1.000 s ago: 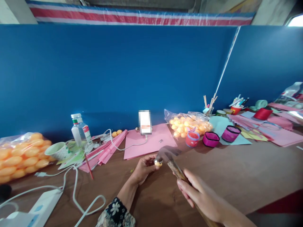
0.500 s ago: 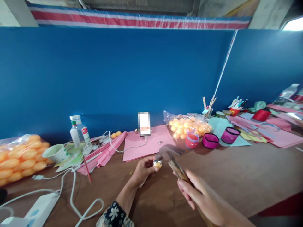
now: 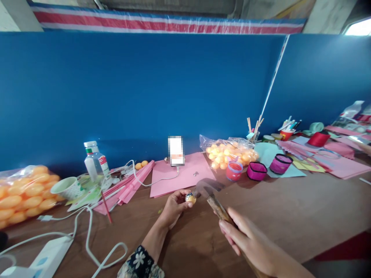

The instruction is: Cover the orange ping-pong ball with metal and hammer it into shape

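Left fingertips: thumb and fingers of the left hand [image 3: 173, 207] pinched together on the small round yellow ball with a shiny, dark-patterned top [image 3: 190, 198].
Ball position: just below the middle of the frame, at the tips of the left fingers; cannot tell whether it rests on the table.
Ball handling: likely light; the shiny top looks smooth, so perhaps slippery. Stiffness cannot be told; if thin-walled, it would dent under a hard squeeze.
Ball hold: best taken low on the sides, thumb opposite fingers, shiny top left bare.
Right fingers: right hand [image 3: 243, 233] wrapped around the brown wooden shaft of a hammer with a dark metal head [image 3: 208, 189].
Hammer handling: probably head-heavy and rigid; shaft is the place to grip, farther back for swing, nearer the head for control.
Head-to-ball gap: head just beside the ball's right side; contact cannot be told.
Brown wood-look tabletop [image 3: 290, 212]: under both hands, across the lower frame.
Flat pink paper sheet [image 3: 162, 185]: beyond the hands, centre of frame.
Clear plastic bag of orange balls [image 3: 226, 152]: right of centre, beyond the hammer.
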`<state>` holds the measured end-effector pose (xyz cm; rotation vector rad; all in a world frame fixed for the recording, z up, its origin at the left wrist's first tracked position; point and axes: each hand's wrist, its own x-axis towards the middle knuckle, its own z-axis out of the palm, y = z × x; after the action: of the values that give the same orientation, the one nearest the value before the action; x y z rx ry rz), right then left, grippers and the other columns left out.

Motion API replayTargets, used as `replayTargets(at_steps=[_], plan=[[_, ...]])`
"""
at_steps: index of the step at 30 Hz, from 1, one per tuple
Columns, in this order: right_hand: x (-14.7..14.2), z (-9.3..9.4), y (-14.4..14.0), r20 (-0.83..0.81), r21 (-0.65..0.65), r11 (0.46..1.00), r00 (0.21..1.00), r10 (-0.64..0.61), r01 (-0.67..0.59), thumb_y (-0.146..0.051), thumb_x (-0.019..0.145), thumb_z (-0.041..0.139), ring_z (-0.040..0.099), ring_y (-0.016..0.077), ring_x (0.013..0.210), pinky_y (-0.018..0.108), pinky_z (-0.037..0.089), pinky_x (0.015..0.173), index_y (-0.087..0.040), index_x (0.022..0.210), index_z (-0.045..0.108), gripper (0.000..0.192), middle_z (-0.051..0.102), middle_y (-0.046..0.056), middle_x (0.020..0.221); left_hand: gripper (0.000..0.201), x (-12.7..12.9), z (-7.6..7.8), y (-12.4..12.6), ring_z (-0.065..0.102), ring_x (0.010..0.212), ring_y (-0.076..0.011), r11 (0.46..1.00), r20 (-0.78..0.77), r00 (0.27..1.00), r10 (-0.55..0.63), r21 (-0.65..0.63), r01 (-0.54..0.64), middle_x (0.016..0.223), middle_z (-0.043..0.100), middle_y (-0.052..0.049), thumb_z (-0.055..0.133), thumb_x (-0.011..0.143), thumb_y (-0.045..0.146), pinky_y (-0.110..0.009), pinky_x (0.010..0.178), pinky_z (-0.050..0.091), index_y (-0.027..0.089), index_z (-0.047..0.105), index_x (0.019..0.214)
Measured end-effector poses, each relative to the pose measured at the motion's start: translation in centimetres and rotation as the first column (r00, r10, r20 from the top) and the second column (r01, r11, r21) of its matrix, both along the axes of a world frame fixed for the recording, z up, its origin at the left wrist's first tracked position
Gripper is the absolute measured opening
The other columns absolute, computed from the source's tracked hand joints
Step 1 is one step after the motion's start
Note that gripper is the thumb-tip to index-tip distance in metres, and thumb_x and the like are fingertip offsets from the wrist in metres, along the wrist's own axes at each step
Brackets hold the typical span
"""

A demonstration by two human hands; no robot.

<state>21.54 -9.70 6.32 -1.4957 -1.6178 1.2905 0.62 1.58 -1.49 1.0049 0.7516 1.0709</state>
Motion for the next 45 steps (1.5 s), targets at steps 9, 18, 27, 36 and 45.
replayTargets(at_steps=[9,18,27,36,45], plan=[[-0.28,0.87,-0.45,0.048,0.011,1.000,0.999,-0.016,0.015,-0.047,0.087,0.034,0.048,0.0102,0.058,0.023,0.041,0.057,-0.020,0.085,0.045,0.029,0.048,-0.003,0.066,0.035,0.16,-0.16,0.15,0.055,0.070,-0.0093,0.998,0.023,0.999,-0.028,0.058,0.027,0.078,0.063,0.000,0.075,0.054,0.010,-0.021,0.067,0.039,0.015,0.059,0.085],[-0.27,0.26,-0.36,0.039,0.001,1.000,0.999,-0.007,0.007,-0.047,0.087,0.035,0.047,0.0100,0.058,0.022,0.040,0.057,-0.020,0.085,0.046,0.030,0.048,-0.003,0.066,0.036,0.37,0.27,-0.17,0.056,0.070,-0.0115,0.996,-0.031,0.999,-0.044,0.074,0.046,0.079,0.064,-0.002,0.076,0.053,0.012,-0.023,0.065,0.040,0.014,0.059,0.084],[-0.43,1.00,-0.08,-0.068,-0.016,1.000,0.998,-0.009,0.008,-0.047,0.087,0.035,0.045,0.0091,0.054,0.021,0.040,0.053,-0.020,0.077,0.042,0.030,0.045,-0.004,0.065,0.034,0.24,0.42,-0.14,0.055,0.069,-0.0102,0.999,-0.010,1.000,-0.018,0.044,0.019,0.078,0.063,-0.002,0.075,0.056,0.014,-0.022,0.064,0.040,0.014,0.059,0.087],[-0.53,0.76,0.16,-0.020,-0.003,1.000,1.000,0.008,-0.008,-0.044,0.087,0.036,0.044,0.0086,0.052,0.022,0.040,0.053,-0.019,0.078,0.043,0.027,0.045,-0.005,0.062,0.037,0.06,0.32,-0.19,0.054,0.068,-0.0091,1.000,-0.036,0.999,-0.008,0.013,0.009,0.080,0.063,-0.002,0.076,0.054,0.014,-0.020,0.062,0.039,0.015,0.058,0.087],[-0.49,1.02,0.34,-0.152,-0.014,1.000,0.988,0.011,-0.014,-0.045,0.087,0.036,0.042,0.0072,0.050,0.021,0.038,0.049,-0.018,0.082,0.045,0.029,0.044,-0.004,0.063,0.035,0.06,0.63,-0.24,0.055,0.070,-0.0104,0.999,0.029,0.999,-0.032,0.022,0.031,0.083,0.062,-0.002,0.076,0.055,0.014,-0.023,0.065,0.040,0.016,0.059,0.086]])
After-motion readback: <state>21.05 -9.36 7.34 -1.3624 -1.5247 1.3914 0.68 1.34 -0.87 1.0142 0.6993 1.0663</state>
